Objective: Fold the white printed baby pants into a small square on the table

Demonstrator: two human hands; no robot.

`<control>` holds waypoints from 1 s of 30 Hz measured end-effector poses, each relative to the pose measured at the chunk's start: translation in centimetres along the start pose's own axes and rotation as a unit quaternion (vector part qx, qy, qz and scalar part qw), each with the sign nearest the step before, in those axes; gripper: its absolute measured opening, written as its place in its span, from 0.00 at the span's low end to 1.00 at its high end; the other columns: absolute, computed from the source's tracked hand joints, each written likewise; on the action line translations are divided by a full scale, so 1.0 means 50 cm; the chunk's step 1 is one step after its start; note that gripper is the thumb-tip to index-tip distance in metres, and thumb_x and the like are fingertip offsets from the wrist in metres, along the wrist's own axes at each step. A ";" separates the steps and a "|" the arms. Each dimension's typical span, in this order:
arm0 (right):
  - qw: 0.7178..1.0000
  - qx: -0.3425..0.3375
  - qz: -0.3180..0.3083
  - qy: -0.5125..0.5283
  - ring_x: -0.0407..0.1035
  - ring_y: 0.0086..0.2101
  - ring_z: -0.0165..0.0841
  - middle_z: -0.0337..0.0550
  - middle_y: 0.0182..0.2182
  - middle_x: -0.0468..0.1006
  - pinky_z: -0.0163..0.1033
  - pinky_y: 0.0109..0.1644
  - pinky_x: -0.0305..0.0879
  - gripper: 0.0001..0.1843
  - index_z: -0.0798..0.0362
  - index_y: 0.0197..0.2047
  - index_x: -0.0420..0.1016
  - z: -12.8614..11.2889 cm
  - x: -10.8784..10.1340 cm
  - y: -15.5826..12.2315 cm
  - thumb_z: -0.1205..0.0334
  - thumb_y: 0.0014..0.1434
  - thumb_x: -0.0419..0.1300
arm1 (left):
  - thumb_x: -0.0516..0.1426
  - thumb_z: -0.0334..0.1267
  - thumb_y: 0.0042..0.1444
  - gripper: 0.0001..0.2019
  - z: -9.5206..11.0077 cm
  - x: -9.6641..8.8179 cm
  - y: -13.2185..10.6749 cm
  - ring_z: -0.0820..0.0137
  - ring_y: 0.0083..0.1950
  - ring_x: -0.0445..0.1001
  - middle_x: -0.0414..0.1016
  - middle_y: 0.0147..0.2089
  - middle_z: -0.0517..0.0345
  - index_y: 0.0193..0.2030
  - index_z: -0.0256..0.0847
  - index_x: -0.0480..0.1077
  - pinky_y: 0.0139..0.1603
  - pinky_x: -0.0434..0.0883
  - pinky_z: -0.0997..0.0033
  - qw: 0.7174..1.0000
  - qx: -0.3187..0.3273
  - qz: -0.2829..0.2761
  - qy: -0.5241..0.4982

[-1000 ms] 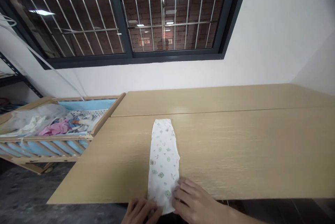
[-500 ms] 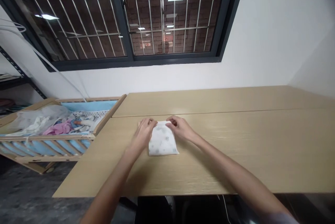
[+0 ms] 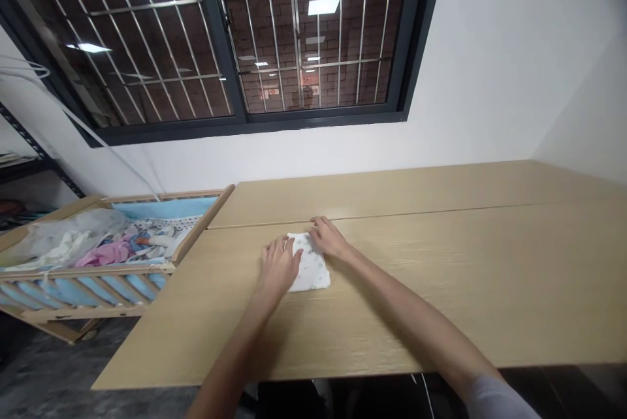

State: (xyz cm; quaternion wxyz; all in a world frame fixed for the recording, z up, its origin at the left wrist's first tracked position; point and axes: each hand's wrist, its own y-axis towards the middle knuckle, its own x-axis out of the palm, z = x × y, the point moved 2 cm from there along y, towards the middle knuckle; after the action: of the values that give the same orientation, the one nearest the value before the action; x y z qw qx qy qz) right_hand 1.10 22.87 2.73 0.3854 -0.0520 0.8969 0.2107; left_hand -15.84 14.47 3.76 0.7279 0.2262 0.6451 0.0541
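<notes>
1. Our left hand (image 3: 281,265), fingers apart, and right hand (image 3: 329,237), grip unclear, touch the folded cloth (image 3: 312,272).
2. It lies on the surface (image 3: 441,275), nearer the left edge.
3. Crib (image 3: 203,226) beside that edge; barred window (image 3: 228,60) beyond the far one.

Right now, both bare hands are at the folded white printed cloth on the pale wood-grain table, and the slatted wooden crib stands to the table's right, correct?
Only the side is wrong: the wooden crib stands to the left of the pale wood-grain table, as the head view shows. The left hand and right hand are at the folded white printed cloth.
</notes>
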 end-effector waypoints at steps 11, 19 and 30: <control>0.881 -0.336 -0.332 0.005 0.42 0.71 0.35 0.48 0.73 0.49 0.43 0.74 0.38 0.31 0.54 0.74 0.52 -0.115 0.100 -0.144 0.49 0.74 0.40 | 0.49 0.37 0.68 0.13 0.061 0.048 -0.237 0.54 0.53 0.75 0.79 0.51 0.46 0.49 0.41 0.75 0.57 0.66 0.46 0.999 0.005 -0.023 -0.030; 0.919 -0.244 -0.296 -0.089 0.37 0.72 0.38 0.42 0.73 0.44 0.50 0.75 0.33 0.33 0.48 0.75 0.44 0.013 0.125 0.002 0.46 0.72 0.40 | 0.47 0.38 0.70 0.18 0.042 0.057 -0.234 0.56 0.68 0.65 0.67 0.67 0.47 0.62 0.42 0.68 0.64 0.63 0.42 0.998 -0.033 -0.031 -0.041; 0.944 -0.238 -0.200 -0.108 0.40 0.72 0.39 0.51 0.73 0.48 0.48 0.74 0.36 0.33 0.57 0.74 0.49 0.053 0.117 0.065 0.49 0.73 0.40 | 0.49 0.37 0.68 0.18 0.039 0.061 -0.233 0.54 0.67 0.67 0.68 0.66 0.45 0.61 0.41 0.70 0.63 0.64 0.44 1.000 -0.011 -0.004 -0.025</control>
State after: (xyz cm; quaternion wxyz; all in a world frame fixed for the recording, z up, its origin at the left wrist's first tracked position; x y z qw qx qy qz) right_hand -2.04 27.35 -1.99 0.4904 -0.2977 0.7446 0.3412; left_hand -15.96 4.68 -3.53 0.7467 0.2166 0.6267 0.0526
